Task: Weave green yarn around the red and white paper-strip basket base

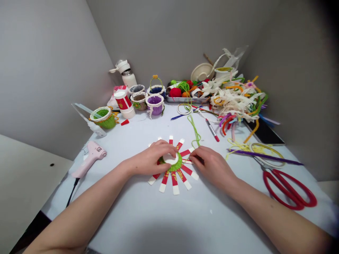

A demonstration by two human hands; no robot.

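A pale, smooth counter (148,222) is set in a corner enclosed by grey walls (185,38). Along its left side are placed a pink glue gun (91,158), a glue bottle (96,129) and a green pot (106,120); behind these, a flask (128,77), a red-banded cup (123,102) and several decorated pots (155,105) are grouped. A metal tray (188,100) of yarn balls (175,92) is seen at the back, beside a tangled heap of lace (233,97). A marker (212,130), purple needles (265,157) and red-handled scissors (288,187) are laid to the right. The cut cup (171,160) is located at mid-counter, flat, its white round centre facing up; red-and-white strips are fanned outward, each long axis radial, around a ring of green yarn (195,130). The strand is run back toward the tray. The cut cup's left part is covered by the left hand (153,157), half-curled, thumb and index finger apart; whether a grip is taken cannot be told. By the right hand (208,162), fingers bent and nearly closed, the yarn is pinched near the right-hand strips.
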